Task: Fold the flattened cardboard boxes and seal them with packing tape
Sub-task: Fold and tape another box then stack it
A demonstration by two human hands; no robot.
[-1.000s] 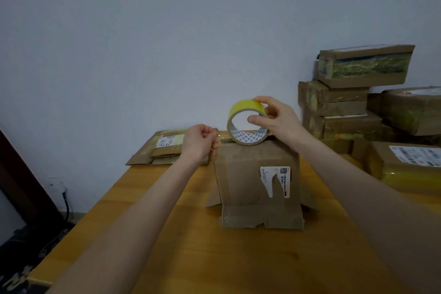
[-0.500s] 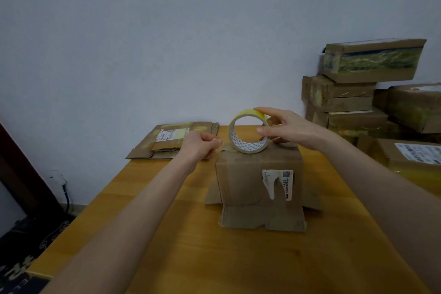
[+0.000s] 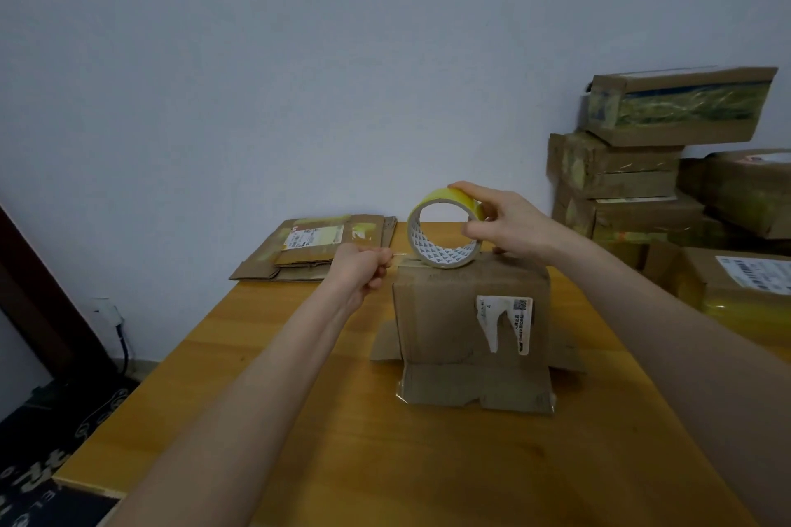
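Note:
A brown cardboard box (image 3: pixel 445 321) stands upright on the wooden table (image 3: pixel 385 462), its bottom flaps splayed out and a torn white label on its front. A roll of yellow packing tape (image 3: pixel 443 229) sits on edge on the box's top. My right hand (image 3: pixel 509 222) grips the roll, fingers over its top. My left hand (image 3: pixel 364 267) is at the box's upper left corner and pinches the free end of the tape, which runs from the roll across the top edge.
Several flattened boxes (image 3: pixel 316 246) lie at the table's far left by the wall. Taped boxes (image 3: pixel 680 107) are stacked at the right, with another labelled box (image 3: pixel 744 282) nearer. A dark floor mat (image 3: pixel 47 454) lies beyond the table's left edge.
The roll has come down to rest on the box top with my right hand still on it. My left hand stays at the box's left corner, holding the tape end.

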